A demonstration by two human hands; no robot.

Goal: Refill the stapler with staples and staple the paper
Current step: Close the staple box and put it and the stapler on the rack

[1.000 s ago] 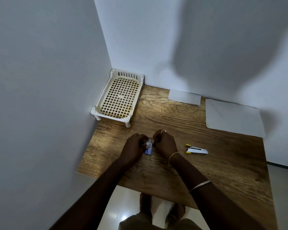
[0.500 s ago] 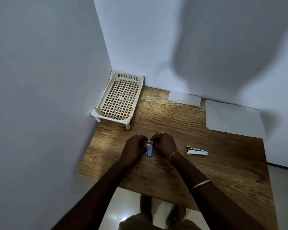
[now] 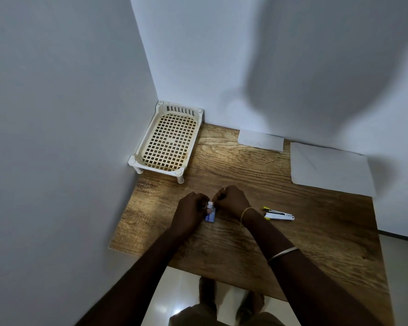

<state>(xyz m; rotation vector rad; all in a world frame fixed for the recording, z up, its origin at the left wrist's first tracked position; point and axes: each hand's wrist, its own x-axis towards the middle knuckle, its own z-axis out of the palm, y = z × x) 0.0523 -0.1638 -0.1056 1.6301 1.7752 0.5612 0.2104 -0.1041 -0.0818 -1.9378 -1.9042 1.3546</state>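
Both the left hand [image 3: 190,211] and right hand [image 3: 231,201] are pinching the staple box [image 3: 210,214] (blue, small); the stapler [image 3: 279,215] is lying at the right hand's 3 o'clock.

Plain room corner, likely home or office; wooden desk [image 3: 316,231], bare walls [image 3: 57,114], plastic tray [image 3: 137,158], paper [image 3: 327,165]

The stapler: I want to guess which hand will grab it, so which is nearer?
Right. The right hand is just left of the stapler; the left hand sits farther left, beyond the staple box.
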